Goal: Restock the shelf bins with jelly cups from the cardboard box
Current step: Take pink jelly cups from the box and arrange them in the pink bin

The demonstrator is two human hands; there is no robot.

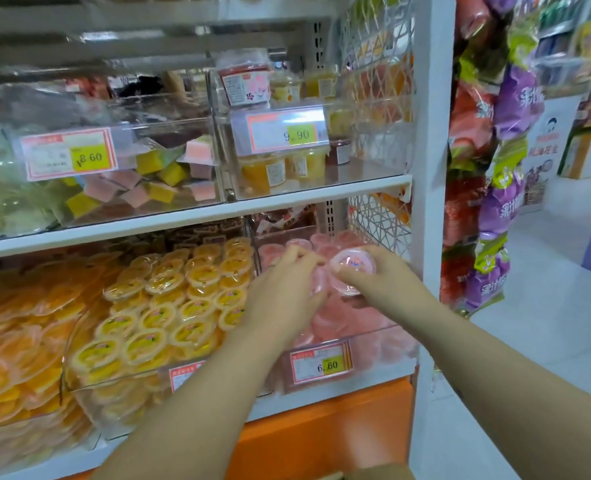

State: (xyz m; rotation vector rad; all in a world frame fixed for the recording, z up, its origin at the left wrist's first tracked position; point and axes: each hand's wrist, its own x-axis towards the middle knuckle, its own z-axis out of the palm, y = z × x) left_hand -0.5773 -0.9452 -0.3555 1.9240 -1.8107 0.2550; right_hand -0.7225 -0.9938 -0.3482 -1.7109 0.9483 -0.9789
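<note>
Both hands reach into the clear shelf bin (384, 344) on the lower shelf at the right, which holds several pink jelly cups (325, 323). My right hand (380, 275) grips one pink jelly cup (352, 268) with its lid tilted toward me, just above the pile. My left hand (287, 289) has its fingers curled around another pink cup (318, 282), mostly hidden by the fingers. A corner of the cardboard box (373, 472) shows at the bottom edge.
A neighbouring bin (89, 386) full of yellow jelly cups stands to the left. The upper shelf (197, 216) carries bins of cube jellies and larger cups. A white upright post (429, 168) bounds the shelf; hanging snack bags (494, 202) lie beyond it.
</note>
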